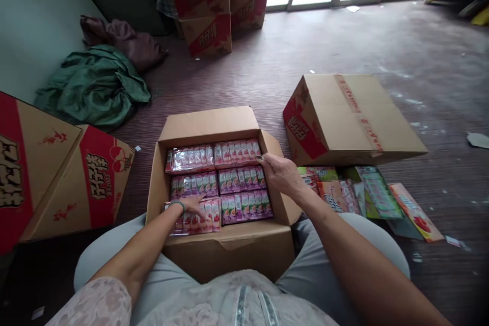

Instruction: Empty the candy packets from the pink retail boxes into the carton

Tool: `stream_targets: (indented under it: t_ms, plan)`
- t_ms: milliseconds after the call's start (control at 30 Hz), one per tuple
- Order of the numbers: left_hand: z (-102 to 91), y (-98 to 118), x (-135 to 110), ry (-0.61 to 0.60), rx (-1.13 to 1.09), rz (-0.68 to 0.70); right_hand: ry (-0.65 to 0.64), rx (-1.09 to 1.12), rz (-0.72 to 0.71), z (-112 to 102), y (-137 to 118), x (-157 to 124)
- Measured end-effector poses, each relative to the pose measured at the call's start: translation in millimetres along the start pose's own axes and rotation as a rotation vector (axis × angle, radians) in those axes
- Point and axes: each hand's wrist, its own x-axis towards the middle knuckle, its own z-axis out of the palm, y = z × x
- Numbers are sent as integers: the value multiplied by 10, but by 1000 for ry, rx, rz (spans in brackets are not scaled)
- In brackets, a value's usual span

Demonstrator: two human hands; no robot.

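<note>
- Sitting: open carton [214,127] between the knees, wrapped packs [219,181] in rows.
- Left hand [193,207], fingers flat and released, rested on the seven-o'clock pack.
- Right hand [280,173] pinched something small at two o'clock; object unclear.
- Risk, judged: wrapper could tear if snagged.

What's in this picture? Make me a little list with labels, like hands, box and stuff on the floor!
left hand: flat on the front-left pack of pink packets
right hand: over the right side of the open box, pinching something small; cannot tell what
open box: six wrapped packs in two columns, between the person's knees
closed box: on its side, to the right
loose packets: spread on the floor by it
green cloth: heaped near the wall
</note>
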Motion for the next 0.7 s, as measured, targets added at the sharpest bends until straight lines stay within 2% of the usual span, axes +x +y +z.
stream_targets:
  t_ms: [100,167,300,400,500,600,700]
  plan:
    - [-66,37,-62,-23,110,9,-61,-33,-27,52,-51,-18]
    - [-143,41,-95,5,177,26,-89,-70,-32,67,-62,-42]
    - [-371,56,-252,105,292,76,-100,-137,-20,53,-71,-90]
    - [-469,207,-474,248,373,156,-103,-150,-23,26,-87,-109]
    - [-379,544,-638,449,393,191,-80,-155,10,18,-94,-119]
    - [-174,899,-621,629,315,224,-118,-187,47,53,-71,-129]
    - [5,988,-488,640,212,190,-242,-270,85,145,-60,-156]
